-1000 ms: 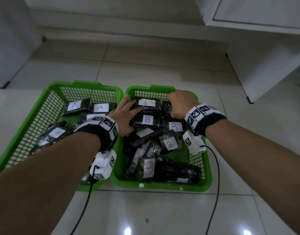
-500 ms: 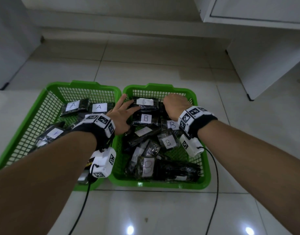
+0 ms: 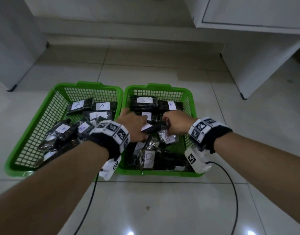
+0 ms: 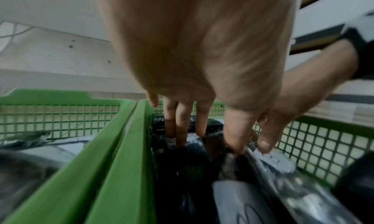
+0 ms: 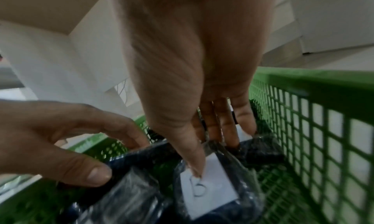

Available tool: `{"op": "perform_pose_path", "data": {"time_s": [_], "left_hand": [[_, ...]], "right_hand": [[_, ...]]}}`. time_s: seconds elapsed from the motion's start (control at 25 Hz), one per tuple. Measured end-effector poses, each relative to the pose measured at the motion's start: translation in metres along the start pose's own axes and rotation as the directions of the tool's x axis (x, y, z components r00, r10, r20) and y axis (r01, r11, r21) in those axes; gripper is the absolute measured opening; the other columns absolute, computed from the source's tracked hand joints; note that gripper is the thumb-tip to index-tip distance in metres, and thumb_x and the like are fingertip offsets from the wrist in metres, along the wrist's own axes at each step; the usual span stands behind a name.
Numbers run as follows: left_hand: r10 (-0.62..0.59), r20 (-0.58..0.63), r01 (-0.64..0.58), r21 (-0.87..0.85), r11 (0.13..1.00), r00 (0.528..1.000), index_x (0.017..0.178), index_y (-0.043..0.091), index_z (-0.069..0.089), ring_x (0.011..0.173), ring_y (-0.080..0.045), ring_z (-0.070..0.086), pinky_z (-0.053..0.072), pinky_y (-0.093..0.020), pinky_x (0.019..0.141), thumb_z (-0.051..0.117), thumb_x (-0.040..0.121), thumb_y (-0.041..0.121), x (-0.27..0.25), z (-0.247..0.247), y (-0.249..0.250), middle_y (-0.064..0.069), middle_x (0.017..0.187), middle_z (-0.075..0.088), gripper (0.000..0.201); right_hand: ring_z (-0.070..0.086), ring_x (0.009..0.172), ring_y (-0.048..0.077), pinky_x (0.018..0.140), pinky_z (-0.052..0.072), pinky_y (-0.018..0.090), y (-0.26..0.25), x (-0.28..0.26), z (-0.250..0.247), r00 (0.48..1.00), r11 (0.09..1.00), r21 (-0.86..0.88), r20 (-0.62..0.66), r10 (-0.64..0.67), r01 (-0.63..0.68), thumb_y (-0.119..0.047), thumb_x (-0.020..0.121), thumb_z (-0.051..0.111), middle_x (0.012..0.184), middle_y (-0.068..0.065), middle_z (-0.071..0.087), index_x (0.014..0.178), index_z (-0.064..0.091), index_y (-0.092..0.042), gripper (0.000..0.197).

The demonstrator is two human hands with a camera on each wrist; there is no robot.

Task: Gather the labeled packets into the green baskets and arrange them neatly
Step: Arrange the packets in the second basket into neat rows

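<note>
Packets of black goods in clear plastic with white "B" labels (image 3: 167, 139) lie jumbled under both hands in the right green mesh basket (image 3: 190, 95). The left hand (image 3: 134, 126) grips one packet's edge between thumb and curled fingers; the right hand (image 3: 177, 127) pinches a neighbouring packet (image 5: 208, 187), thumb on its label, probably to square them into rows. Left of the hands, "A" packets (image 3: 101, 106) fill the other green basket (image 3: 49, 106) on the tiled floor (image 3: 162, 209).

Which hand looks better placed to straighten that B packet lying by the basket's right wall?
The right hand, probably. Its thumb already presses that B packet beside the right wall of the basket, while the left hand holds another packet nearer the middle.
</note>
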State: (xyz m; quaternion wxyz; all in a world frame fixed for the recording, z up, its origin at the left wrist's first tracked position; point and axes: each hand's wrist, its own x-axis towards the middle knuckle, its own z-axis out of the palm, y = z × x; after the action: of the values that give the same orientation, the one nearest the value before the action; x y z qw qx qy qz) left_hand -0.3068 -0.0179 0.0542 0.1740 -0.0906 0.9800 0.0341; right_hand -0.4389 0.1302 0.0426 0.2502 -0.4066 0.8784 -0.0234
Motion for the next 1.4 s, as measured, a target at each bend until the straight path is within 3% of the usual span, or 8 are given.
{"op": "perform_pose_path", "data": {"time_s": [0.12,0.32,0.56,0.72,0.96,1.12,1.28,1.4], "left_hand": [[-0.055,-0.052,0.047,-0.151,0.987,0.997,0.124,0.02,0.049,0.104,-0.02,0.064,0.015,-0.044,0.119,0.068,0.078,0.047,-0.003,0.014,0.003,0.005,0.1,0.068,0.057],[-0.11,-0.342,-0.06,-0.45,0.891,0.933,0.122,0.023,0.057,0.104,-0.015,0.063,0.049,-0.025,0.085,0.084,0.068,0.02,-0.017,-0.004,-0.001,0.005,0.117,0.066,0.06],[-0.124,-0.403,-0.104,-0.499,0.861,0.907,0.119,0.023,0.063,0.103,-0.015,0.064,0.05,-0.024,0.09,0.086,0.065,0.013,-0.012,-0.005,0.006,0.004,0.115,0.069,0.059],[-0.086,-0.478,-0.212,-0.535,0.818,0.874,0.118,0.02,0.065,0.1,-0.018,0.066,0.054,-0.036,0.091,0.088,0.061,0.017,0.004,-0.003,0.023,0.0,0.111,0.071,0.062],[-0.133,-0.114,0.098,-0.269,0.958,0.985,0.138,0.017,0.049,0.129,-0.023,0.045,0.043,-0.038,0.107,0.07,0.082,0.047,0.017,0.018,0.004,-0.003,0.142,0.045,0.067],[-0.051,0.077,0.053,-0.028,0.998,0.996,0.145,0.02,0.043,0.135,-0.026,0.042,0.035,-0.043,0.112,0.05,0.092,0.056,0.016,0.018,0.0,-0.006,0.154,0.034,0.065],[-0.022,0.158,0.027,-0.034,0.999,0.987,0.142,0.017,0.047,0.131,-0.026,0.046,0.036,-0.041,0.111,0.049,0.094,0.056,0.016,0.011,-0.003,-0.006,0.151,0.037,0.062],[-0.019,0.14,0.037,-0.127,0.991,0.99,0.138,0.017,0.053,0.129,-0.025,0.049,0.041,-0.037,0.108,0.054,0.095,0.047,0.015,0.009,-0.004,-0.005,0.147,0.044,0.052]], "right_hand": [[0.063,0.079,0.016,0.057,0.043,0.024,0.0,-0.01,0.0,1.0,1.0,0.007,-0.002,-0.001,0.001,-0.029,0.075,0.088,0.094,0.001,0.069,0.097,0.071,-0.013,0.032],[0.066,0.075,0.016,0.058,0.052,0.025,0.014,-0.023,-0.014,0.99,0.991,0.122,0.138,0.035,-0.052,-0.016,0.079,0.085,0.088,0.002,0.071,0.095,0.072,-0.01,0.022],[0.058,0.101,0.015,0.085,0.05,0.032,0.013,-0.043,-0.029,0.945,0.996,0.017,-0.317,-0.081,0.091,-0.031,0.07,0.09,0.11,-0.005,0.061,0.115,0.063,-0.021,0.053],[0.053,0.098,0.017,0.078,0.042,0.033,0.005,-0.038,-0.026,0.903,0.96,-0.065,-0.326,-0.279,0.273,-0.041,0.072,0.086,0.104,-0.005,0.06,0.115,0.065,-0.022,0.051],[0.057,0.103,0.023,0.078,0.042,0.031,0.025,-0.017,-0.019,0.95,0.994,-0.111,-0.31,-0.037,0.003,-0.026,0.085,0.078,0.107,0.004,0.063,0.108,0.063,-0.014,0.029],[0.061,0.107,0.029,0.075,0.044,0.033,0.02,-0.002,-0.013,0.974,0.984,-0.177,-0.227,-0.019,-0.022,-0.01,0.089,0.067,0.112,0.012,0.063,0.113,0.062,-0.008,0.024],[0.053,0.12,0.035,0.095,0.051,0.042,0.012,0.007,-0.007,0.976,0.966,-0.246,-0.215,0.032,-0.086,-0.001,0.085,0.068,0.126,0.018,0.053,0.118,0.063,-0.003,0.033],[0.061,0.108,0.034,0.084,0.052,0.04,0.009,0.01,-0.006,0.978,0.976,-0.208,-0.208,0.012,-0.056,-0.001,0.084,0.066,0.117,0.015,0.057,0.119,0.057,-0.005,0.036]]}}
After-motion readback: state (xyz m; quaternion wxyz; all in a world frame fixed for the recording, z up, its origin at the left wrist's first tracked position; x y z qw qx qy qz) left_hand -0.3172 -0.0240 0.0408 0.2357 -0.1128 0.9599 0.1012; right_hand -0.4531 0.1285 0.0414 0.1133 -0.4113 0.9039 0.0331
